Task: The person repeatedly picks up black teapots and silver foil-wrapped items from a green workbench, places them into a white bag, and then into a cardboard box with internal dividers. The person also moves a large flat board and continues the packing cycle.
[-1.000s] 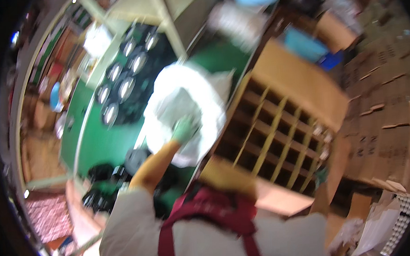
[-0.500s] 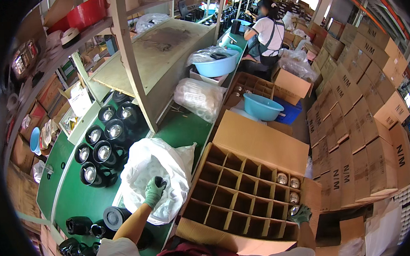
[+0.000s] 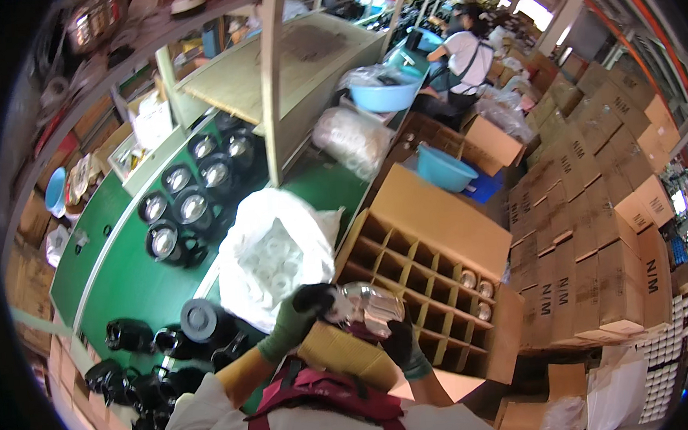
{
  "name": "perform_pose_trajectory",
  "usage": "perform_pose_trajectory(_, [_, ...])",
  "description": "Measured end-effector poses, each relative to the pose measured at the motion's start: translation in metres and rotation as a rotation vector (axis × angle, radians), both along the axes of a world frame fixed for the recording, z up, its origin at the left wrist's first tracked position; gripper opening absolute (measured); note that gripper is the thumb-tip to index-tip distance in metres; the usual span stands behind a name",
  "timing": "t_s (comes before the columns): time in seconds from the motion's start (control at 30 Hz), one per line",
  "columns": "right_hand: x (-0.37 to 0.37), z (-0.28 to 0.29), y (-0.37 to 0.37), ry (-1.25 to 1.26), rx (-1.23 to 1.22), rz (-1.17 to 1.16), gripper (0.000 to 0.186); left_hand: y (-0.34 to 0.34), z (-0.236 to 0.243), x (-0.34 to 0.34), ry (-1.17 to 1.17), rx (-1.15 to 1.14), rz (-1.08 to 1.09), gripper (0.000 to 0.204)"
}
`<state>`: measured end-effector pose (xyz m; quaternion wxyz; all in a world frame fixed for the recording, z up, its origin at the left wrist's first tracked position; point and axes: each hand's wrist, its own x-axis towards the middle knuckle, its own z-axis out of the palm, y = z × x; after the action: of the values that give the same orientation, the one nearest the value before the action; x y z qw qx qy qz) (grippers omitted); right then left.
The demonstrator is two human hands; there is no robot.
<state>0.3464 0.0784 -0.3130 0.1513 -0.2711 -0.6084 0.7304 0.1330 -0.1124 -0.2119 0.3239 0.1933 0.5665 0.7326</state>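
A shiny silver bottle, like a flask's glass liner (image 3: pixel 375 304), lies sideways in front of my body. My right hand (image 3: pixel 403 347), in a green glove with dark fingers, is closed round its wide end. At its narrow end is my left hand (image 3: pixel 297 316), gloved the same way, fingers closed; what they pinch, if anything, is hidden. Just beyond stands an open white plastic bag (image 3: pixel 242 229) of translucent ring-like pieces (image 3: pixel 276 258). On the right is a divided cardboard carton (image 3: pixel 505 335), several silver liners (image 3: pixel 482 289) in its far-right cells.
Black jug-like bodies with silver insides (image 3: pixel 194 208) stand on the green table (image 3: pixel 119 268); more black parts (image 3: pixel 127 335) lie nearer. A shelf post (image 3: pixel 275 85) rises beyond the bag. Stacked cartons (image 3: pixel 579 200) line the right. A person (image 3: pixel 465 62) sits far ahead near blue basins (image 3: pixel 443 168).
My right hand has lifted a silver liner from the carton and brought it left before my body. My left hand has come out of the bag, back to the liner's narrow end.
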Motion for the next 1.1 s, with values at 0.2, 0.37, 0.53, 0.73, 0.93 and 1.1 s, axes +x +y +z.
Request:
perform_pose_trajectory(0.2, [-0.029,-0.009,-0.035,-0.139,0.931,0.250,0.044,-0.061,0.037,-0.025,0.215,-0.172,0.099,0.026])
perform_pose_trajectory(0.37, [-0.075,0.033,-0.072,0.452,1.397,0.099,0.055,-0.127,0.059,-0.013,0.461,-0.276,0.163,0.029])
perform_pose_trajectory(0.53, [-0.093,0.026,-0.085,0.490,0.930,0.126,0.048,-0.145,0.064,0.002,-0.099,0.055,0.205,0.036])
perform_pose_trajectory(0.73, [-0.106,0.024,-0.099,0.155,0.316,0.576,0.024,-0.168,0.032,-0.001,0.236,-0.026,0.423,0.033])
perform_pose_trajectory(0.93, [-0.119,0.047,-0.142,0.204,0.461,0.513,0.050,-0.189,0.048,0.001,0.363,-0.105,0.469,0.045])
perform_pose_trajectory(1.1, [-0.138,0.078,-0.187,0.344,0.384,0.278,0.084,-0.187,0.045,0.006,0.418,-0.071,0.490,0.062])
